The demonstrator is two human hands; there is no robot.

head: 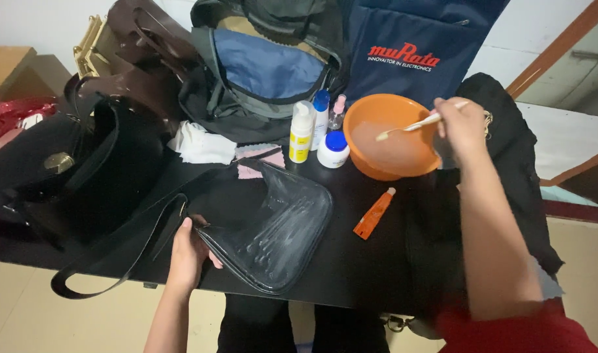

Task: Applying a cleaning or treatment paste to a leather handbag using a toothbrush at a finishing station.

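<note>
My left hand [189,255] grips the near edge of a glossy black shoulder bag [273,229] that lies flat on the dark table, its face streaked with white foam. Its long strap [116,255] loops off to the left. My right hand [461,127] holds a pale toothbrush [413,124] with the bristle end dipped over an orange bowl [390,137] that holds cloudy water.
Next to the bowl stand a white-and-yellow pump bottle [301,133], a blue-capped bottle [320,117], a small spray bottle [338,112] and a white jar with blue lid [333,149]. An orange tube [373,214] lies nearby. Other bags [64,163], a backpack [260,72] and cloths [201,144] crowd the back.
</note>
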